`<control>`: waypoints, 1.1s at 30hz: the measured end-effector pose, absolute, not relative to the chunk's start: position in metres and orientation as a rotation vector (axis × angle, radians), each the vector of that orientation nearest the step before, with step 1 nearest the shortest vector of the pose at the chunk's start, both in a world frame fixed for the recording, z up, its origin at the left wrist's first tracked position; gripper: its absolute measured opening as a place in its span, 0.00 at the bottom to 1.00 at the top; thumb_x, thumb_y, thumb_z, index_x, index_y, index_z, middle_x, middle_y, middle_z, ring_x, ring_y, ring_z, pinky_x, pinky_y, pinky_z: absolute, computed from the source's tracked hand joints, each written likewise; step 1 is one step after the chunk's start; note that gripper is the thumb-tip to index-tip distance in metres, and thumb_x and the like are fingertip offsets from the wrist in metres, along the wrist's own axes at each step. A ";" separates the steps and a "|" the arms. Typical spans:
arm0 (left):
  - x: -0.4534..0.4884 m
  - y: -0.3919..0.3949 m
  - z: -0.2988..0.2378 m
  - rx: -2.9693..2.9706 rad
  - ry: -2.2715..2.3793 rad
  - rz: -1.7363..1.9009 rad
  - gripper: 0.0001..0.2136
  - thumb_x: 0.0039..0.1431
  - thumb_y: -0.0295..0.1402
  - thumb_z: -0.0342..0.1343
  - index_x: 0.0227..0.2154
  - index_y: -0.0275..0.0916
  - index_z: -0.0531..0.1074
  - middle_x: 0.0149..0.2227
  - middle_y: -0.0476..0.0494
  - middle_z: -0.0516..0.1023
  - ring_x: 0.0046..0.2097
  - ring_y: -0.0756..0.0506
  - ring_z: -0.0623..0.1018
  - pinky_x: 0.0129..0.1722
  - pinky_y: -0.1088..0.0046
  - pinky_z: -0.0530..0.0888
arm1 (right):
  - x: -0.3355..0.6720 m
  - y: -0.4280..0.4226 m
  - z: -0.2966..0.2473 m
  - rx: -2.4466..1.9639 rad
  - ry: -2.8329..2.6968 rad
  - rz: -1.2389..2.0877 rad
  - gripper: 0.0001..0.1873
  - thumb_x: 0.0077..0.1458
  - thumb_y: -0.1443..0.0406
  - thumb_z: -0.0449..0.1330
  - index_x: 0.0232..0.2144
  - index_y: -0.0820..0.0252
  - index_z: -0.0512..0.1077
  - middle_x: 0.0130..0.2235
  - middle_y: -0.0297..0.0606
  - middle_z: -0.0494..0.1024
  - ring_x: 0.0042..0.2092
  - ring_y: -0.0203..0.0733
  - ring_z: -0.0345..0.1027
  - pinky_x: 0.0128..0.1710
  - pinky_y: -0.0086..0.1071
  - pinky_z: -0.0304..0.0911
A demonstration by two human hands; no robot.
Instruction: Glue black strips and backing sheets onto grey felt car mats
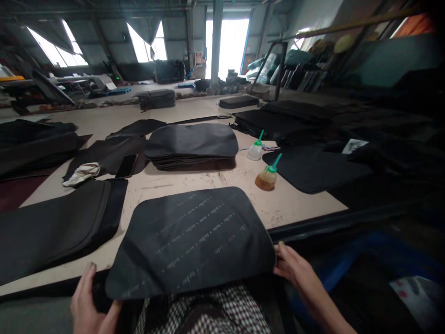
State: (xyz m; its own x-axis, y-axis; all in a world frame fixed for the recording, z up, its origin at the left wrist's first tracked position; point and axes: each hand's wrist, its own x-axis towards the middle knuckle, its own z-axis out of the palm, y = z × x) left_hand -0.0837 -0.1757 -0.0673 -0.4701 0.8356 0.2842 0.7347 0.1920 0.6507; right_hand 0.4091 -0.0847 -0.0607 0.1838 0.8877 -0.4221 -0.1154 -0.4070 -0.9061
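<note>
A black fabric panel with rows of small pale printed text lies over the near edge of the worktable, its near end hanging over my lap. My left hand grips its lower left corner, fingers curled around the edge. My right hand holds its right edge, with the fingers tucked against the fabric.
A stack of black panels sits mid-table. Two glue bottles with green nozzles stand to the right, beside another black panel. A phone, a white rag and zippered black pieces lie to the left.
</note>
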 end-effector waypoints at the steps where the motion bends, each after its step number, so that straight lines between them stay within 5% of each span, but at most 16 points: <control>1: -0.085 -0.176 -0.066 1.272 2.265 1.214 0.45 0.57 0.51 0.57 0.72 0.45 0.44 0.71 0.32 0.54 0.68 0.26 0.63 0.62 0.40 0.67 | 0.404 -0.084 -0.057 -1.450 -0.733 1.524 0.26 0.59 0.43 0.60 0.45 0.58 0.76 0.44 0.46 0.82 0.45 0.54 0.78 0.44 0.47 0.76; 6: -0.080 -0.172 -0.048 0.555 1.868 1.290 0.38 0.52 0.58 0.62 0.63 0.48 0.62 0.63 0.41 0.71 0.62 0.35 0.74 0.53 0.61 0.79 | 0.384 -0.075 -0.034 -1.195 -0.702 1.688 0.24 0.57 0.53 0.68 0.52 0.56 0.77 0.50 0.43 0.81 0.53 0.56 0.75 0.55 0.48 0.71; 11: -0.073 -0.156 -0.016 0.346 1.545 1.404 0.32 0.55 0.62 0.57 0.54 0.42 0.74 0.50 0.39 0.82 0.52 0.36 0.81 0.46 0.60 0.82 | 0.399 -0.055 -0.029 -1.186 -0.765 1.750 0.28 0.52 0.56 0.71 0.55 0.55 0.76 0.54 0.44 0.79 0.56 0.57 0.74 0.57 0.47 0.70; 20: -0.079 -0.102 0.021 0.602 1.454 1.120 0.24 0.47 0.47 0.72 0.42 0.36 0.78 0.40 0.41 0.85 0.38 0.41 0.84 0.38 0.71 0.78 | 0.392 -0.013 0.016 -1.321 -0.901 1.777 0.20 0.52 0.56 0.71 0.45 0.59 0.81 0.48 0.43 0.83 0.47 0.56 0.79 0.45 0.36 0.76; 28: -0.076 -0.057 0.098 0.615 1.504 1.259 0.29 0.45 0.41 0.75 0.51 0.41 0.74 0.41 0.43 0.84 0.37 0.42 0.84 0.35 0.71 0.81 | 0.403 0.011 0.100 -1.194 -0.961 1.559 0.27 0.52 0.56 0.72 0.54 0.53 0.76 0.46 0.42 0.83 0.40 0.52 0.81 0.37 0.35 0.78; 33: -0.083 0.021 0.139 0.848 1.433 1.446 0.26 0.43 0.38 0.75 0.46 0.40 0.77 0.36 0.45 0.84 0.30 0.46 0.82 0.28 0.76 0.79 | 0.396 0.077 0.151 -1.014 -1.113 1.373 0.22 0.54 0.58 0.71 0.50 0.55 0.76 0.44 0.42 0.83 0.36 0.44 0.79 0.36 0.31 0.76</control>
